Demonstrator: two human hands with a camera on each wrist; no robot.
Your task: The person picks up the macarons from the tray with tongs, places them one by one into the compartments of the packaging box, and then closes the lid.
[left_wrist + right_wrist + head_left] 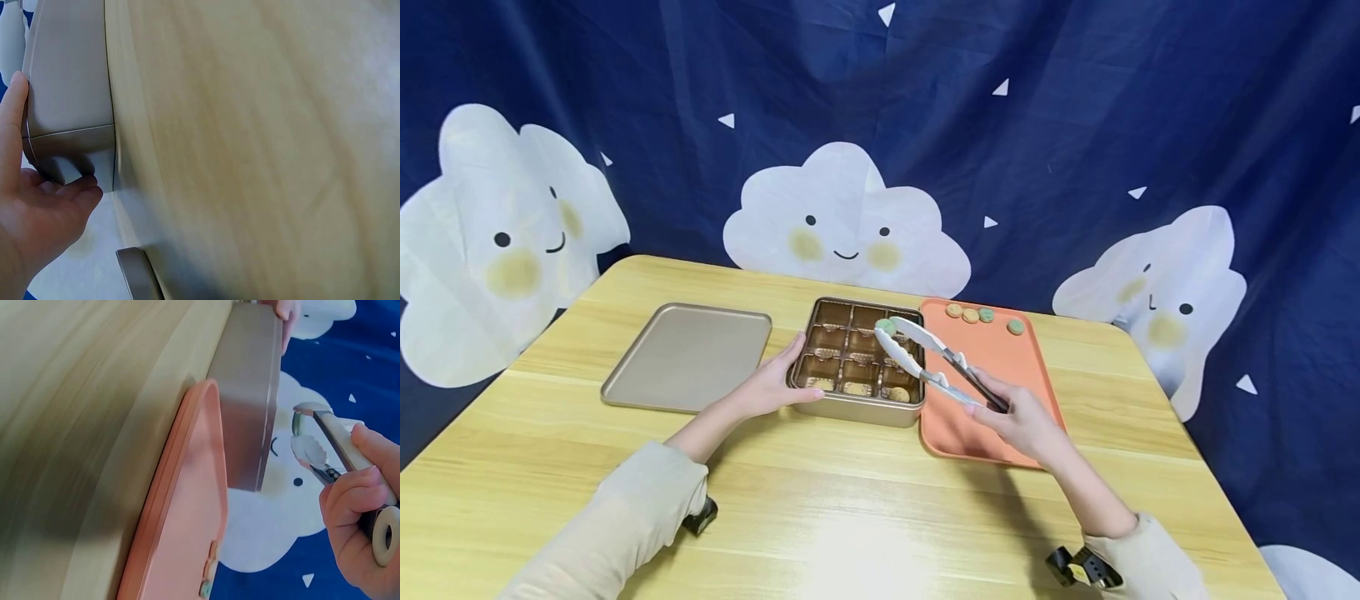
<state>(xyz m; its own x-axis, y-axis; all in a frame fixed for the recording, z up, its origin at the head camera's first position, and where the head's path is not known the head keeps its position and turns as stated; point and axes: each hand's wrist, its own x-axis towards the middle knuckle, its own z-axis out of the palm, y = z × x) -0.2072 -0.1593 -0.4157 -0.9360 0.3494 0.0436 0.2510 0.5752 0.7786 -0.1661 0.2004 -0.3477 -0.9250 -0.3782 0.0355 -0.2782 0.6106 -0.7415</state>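
A square metal tin (857, 408) with a brown divided insert stands mid-table; yellowish cookies lie in its front row of compartments. My left hand (775, 382) holds the tin's left side, thumb on the front rim; in the left wrist view the hand (47, 212) has its fingers against the tin's wall (72, 75). My right hand (1026, 421) grips metal tongs (951, 358), whose tips pinch a green cookie (886, 326) above the tin's back part. In the right wrist view the right hand (365, 519) grips the tongs, with the green cookie (298, 424) between the tips.
An orange tray (985, 400) lies right of the tin, with two yellowish cookies (971, 316) and two green cookies (1015, 327) near its back edge. A flat metal lid (688, 358) lies on the left. Behind the wooden table (760, 508) hangs a blue cloud-print curtain (1045, 158).
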